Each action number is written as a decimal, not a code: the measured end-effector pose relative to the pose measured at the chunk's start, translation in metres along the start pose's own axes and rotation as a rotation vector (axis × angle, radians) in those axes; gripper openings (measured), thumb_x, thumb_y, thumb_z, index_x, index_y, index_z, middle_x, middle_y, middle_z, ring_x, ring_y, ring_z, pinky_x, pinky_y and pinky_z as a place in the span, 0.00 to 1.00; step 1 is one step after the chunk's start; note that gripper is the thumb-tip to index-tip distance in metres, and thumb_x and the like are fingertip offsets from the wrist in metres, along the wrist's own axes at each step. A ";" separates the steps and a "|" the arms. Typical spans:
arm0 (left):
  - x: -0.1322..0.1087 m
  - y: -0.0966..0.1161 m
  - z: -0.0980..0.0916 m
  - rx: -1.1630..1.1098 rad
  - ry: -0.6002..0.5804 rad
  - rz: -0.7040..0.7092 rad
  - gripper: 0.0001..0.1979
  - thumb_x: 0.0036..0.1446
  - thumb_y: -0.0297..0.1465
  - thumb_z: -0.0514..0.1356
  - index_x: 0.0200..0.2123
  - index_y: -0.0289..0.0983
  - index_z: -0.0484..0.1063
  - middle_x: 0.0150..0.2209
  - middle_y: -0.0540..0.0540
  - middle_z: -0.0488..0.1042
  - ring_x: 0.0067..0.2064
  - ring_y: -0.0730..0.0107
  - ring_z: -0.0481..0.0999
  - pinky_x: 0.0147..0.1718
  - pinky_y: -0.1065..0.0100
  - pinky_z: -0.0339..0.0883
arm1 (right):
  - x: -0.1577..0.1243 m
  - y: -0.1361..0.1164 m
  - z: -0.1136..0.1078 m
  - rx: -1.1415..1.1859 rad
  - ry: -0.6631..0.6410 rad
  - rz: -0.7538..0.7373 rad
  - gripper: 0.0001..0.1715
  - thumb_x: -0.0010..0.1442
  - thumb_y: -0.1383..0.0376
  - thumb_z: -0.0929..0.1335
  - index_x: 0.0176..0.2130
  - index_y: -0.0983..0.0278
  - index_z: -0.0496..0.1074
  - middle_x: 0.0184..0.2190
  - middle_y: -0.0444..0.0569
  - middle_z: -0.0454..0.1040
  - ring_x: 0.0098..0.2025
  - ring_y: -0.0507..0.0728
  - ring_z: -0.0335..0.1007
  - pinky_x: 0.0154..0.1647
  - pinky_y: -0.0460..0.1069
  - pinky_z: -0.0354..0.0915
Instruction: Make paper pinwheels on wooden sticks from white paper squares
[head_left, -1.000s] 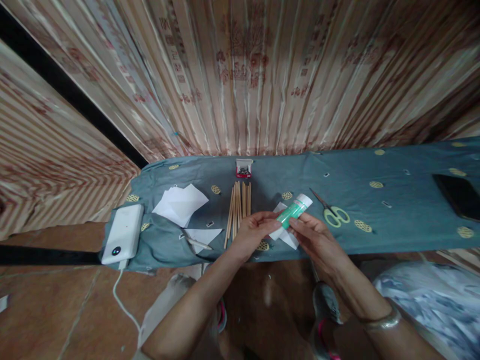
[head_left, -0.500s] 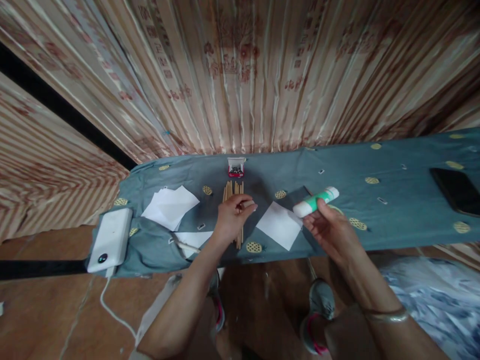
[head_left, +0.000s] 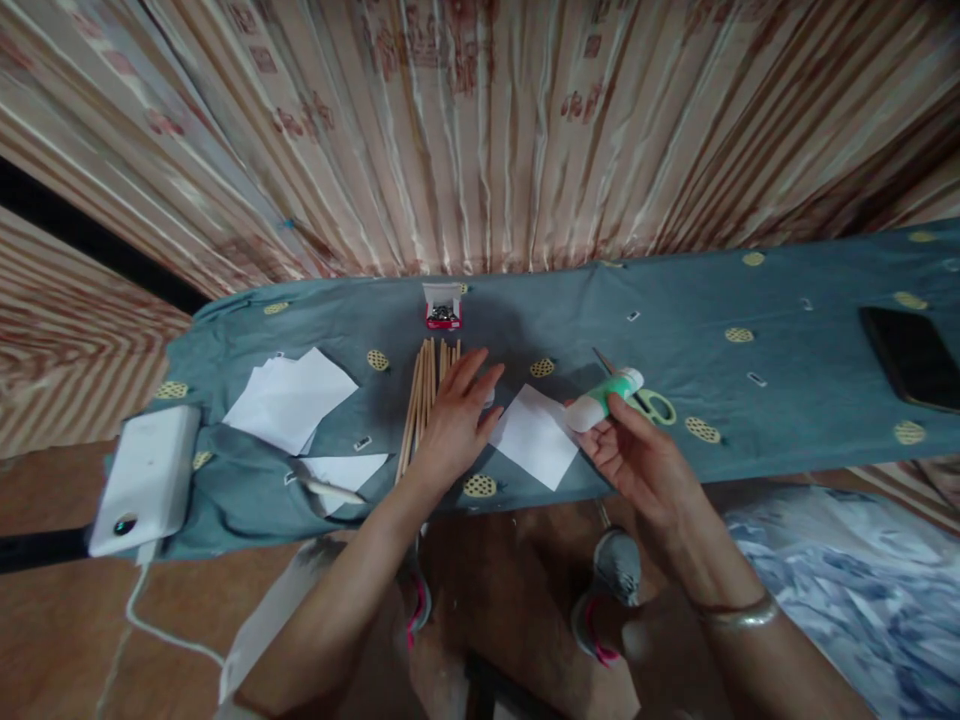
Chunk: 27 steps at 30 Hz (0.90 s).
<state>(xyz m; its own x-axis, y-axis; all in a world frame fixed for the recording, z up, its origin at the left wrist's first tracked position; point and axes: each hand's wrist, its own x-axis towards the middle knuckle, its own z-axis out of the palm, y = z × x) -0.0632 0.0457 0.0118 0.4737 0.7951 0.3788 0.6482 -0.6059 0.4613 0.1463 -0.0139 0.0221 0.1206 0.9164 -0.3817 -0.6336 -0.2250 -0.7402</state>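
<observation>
My right hand (head_left: pixel 637 460) is closed round a white and green glue stick (head_left: pixel 606 398), held tilted above the right corner of a square white paper (head_left: pixel 536 437). My left hand (head_left: pixel 459 415) has its fingers apart at the right side of a bundle of thin wooden sticks (head_left: pixel 420 385), covering part of them. A small white piece, looking like a cap (head_left: pixel 490 399), shows by its fingers, partly hidden. Scissors with pale green handles (head_left: pixel 660 406) lie on the cloth behind the glue stick.
A small open red and white box (head_left: pixel 443 312) with dark metal bits stands behind the sticks. At left are stacked white papers (head_left: pixel 289 400), a white pen-like tool (head_left: pixel 334 490) on paper, and a white power bank (head_left: pixel 150 480) with a cable. A dark phone (head_left: pixel 911 355) lies far right.
My left hand has opened from its pinch on the small white piece, which now sits beside the fingers. My right hand still holds the glue stick. The view has shifted, showing more of the scissors.
</observation>
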 end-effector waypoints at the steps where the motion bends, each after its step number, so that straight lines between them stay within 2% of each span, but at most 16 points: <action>1: -0.002 0.005 -0.001 0.006 0.022 0.019 0.20 0.60 0.28 0.56 0.56 0.36 0.64 0.62 0.37 0.61 0.64 0.53 0.57 0.60 0.48 0.57 | -0.001 -0.002 -0.001 0.006 0.023 -0.008 0.11 0.48 0.59 0.75 0.30 0.59 0.73 0.27 0.39 0.79 0.30 0.49 0.77 0.34 0.42 0.74; 3: -0.008 0.015 -0.002 -0.007 0.016 0.060 0.18 0.62 0.30 0.53 0.55 0.37 0.65 0.59 0.38 0.64 0.62 0.54 0.60 0.60 0.48 0.58 | -0.002 -0.006 -0.003 -0.017 0.057 -0.029 0.12 0.46 0.59 0.76 0.29 0.59 0.72 0.26 0.39 0.78 0.26 0.49 0.75 0.30 0.42 0.73; 6: -0.022 0.029 0.003 -0.043 -0.121 0.140 0.15 0.64 0.33 0.52 0.52 0.36 0.67 0.55 0.38 0.69 0.59 0.55 0.65 0.58 0.49 0.60 | -0.003 -0.011 -0.006 -0.129 0.051 -0.034 0.12 0.47 0.57 0.75 0.29 0.60 0.72 0.27 0.42 0.79 0.26 0.50 0.74 0.27 0.43 0.73; 9: -0.035 0.037 0.011 -0.014 -0.258 0.188 0.21 0.62 0.39 0.55 0.55 0.36 0.65 0.60 0.36 0.64 0.64 0.52 0.59 0.60 0.46 0.56 | -0.003 -0.012 -0.006 -0.187 0.020 -0.027 0.11 0.51 0.56 0.73 0.30 0.59 0.71 0.27 0.42 0.79 0.28 0.51 0.76 0.28 0.44 0.73; 12: -0.043 0.040 0.018 0.020 -0.327 0.197 0.27 0.58 0.41 0.59 0.58 0.37 0.62 0.64 0.34 0.59 0.66 0.50 0.54 0.62 0.46 0.51 | -0.003 -0.009 -0.001 -0.128 -0.004 -0.007 0.11 0.50 0.57 0.74 0.31 0.58 0.72 0.25 0.39 0.79 0.28 0.51 0.77 0.26 0.42 0.73; 16: -0.046 0.039 0.021 0.050 -0.331 0.198 0.28 0.58 0.43 0.59 0.58 0.36 0.62 0.64 0.33 0.59 0.66 0.50 0.54 0.62 0.48 0.51 | -0.003 -0.003 0.006 0.015 -0.019 0.043 0.13 0.47 0.60 0.76 0.34 0.59 0.74 0.28 0.38 0.81 0.28 0.49 0.78 0.26 0.39 0.73; 20: -0.046 0.039 0.020 0.062 -0.333 0.199 0.27 0.59 0.43 0.57 0.58 0.35 0.62 0.64 0.33 0.59 0.66 0.50 0.54 0.63 0.49 0.52 | -0.003 -0.004 0.007 0.078 -0.043 0.067 0.16 0.49 0.62 0.75 0.39 0.62 0.74 0.32 0.42 0.82 0.32 0.49 0.79 0.33 0.39 0.74; 23: -0.046 0.040 0.019 0.064 -0.343 0.192 0.27 0.60 0.43 0.57 0.58 0.35 0.62 0.64 0.32 0.58 0.67 0.51 0.53 0.63 0.50 0.50 | -0.002 -0.007 0.005 0.112 -0.058 0.079 0.13 0.50 0.65 0.73 0.39 0.64 0.74 0.33 0.46 0.82 0.36 0.51 0.79 0.37 0.41 0.75; 27: -0.046 0.041 0.019 0.068 -0.330 0.185 0.27 0.59 0.42 0.58 0.58 0.36 0.62 0.65 0.32 0.56 0.67 0.50 0.51 0.63 0.48 0.51 | -0.002 -0.008 0.004 0.103 -0.018 0.062 0.09 0.49 0.69 0.72 0.34 0.62 0.74 0.32 0.44 0.81 0.35 0.50 0.78 0.36 0.41 0.75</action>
<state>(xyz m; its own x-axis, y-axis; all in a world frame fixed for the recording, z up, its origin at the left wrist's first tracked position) -0.0471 -0.0152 -0.0019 0.7460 0.6447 0.1668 0.5661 -0.7459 0.3509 0.1477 -0.0128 0.0311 0.0658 0.9079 -0.4139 -0.7150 -0.2464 -0.6543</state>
